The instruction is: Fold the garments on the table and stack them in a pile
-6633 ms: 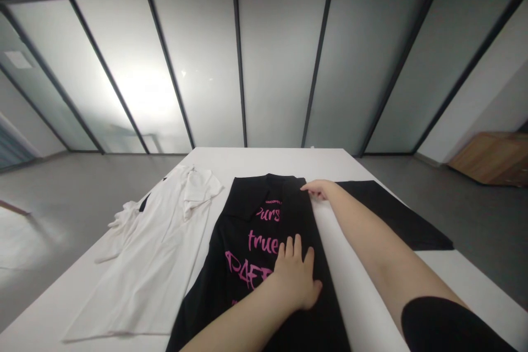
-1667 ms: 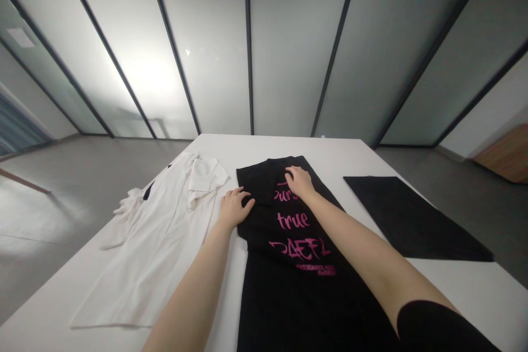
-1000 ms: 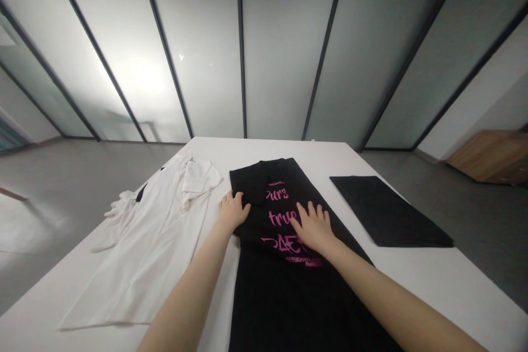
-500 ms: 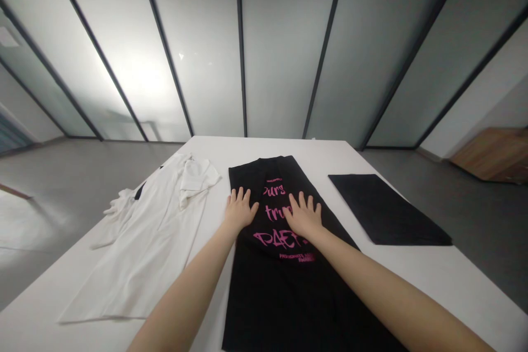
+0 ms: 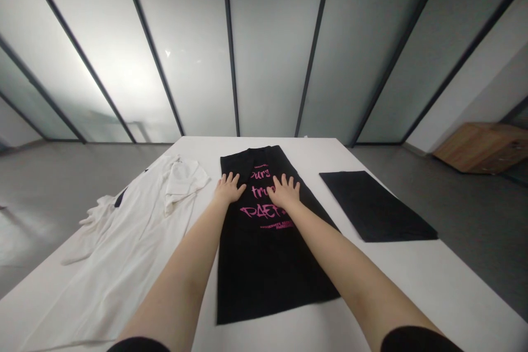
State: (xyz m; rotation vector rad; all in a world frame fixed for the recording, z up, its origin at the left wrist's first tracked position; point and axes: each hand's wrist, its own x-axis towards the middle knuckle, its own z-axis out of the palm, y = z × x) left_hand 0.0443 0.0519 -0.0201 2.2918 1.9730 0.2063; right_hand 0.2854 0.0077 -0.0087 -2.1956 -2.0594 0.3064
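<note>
The right hand (image 5: pixel 285 192) blocks my view of some lettering (image 5: pixel 264 211) beneath it; left of the left hand (image 5: pixel 228 190), the forearm (image 5: pixel 183 272) hides some white shirt (image 5: pixel 136 247).

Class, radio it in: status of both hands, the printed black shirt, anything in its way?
Left hand, right hand: open, palms down on black shirt. Shirt lying flat, pink print partly covered. White garment left, black cloth right, both apart from it.
</note>
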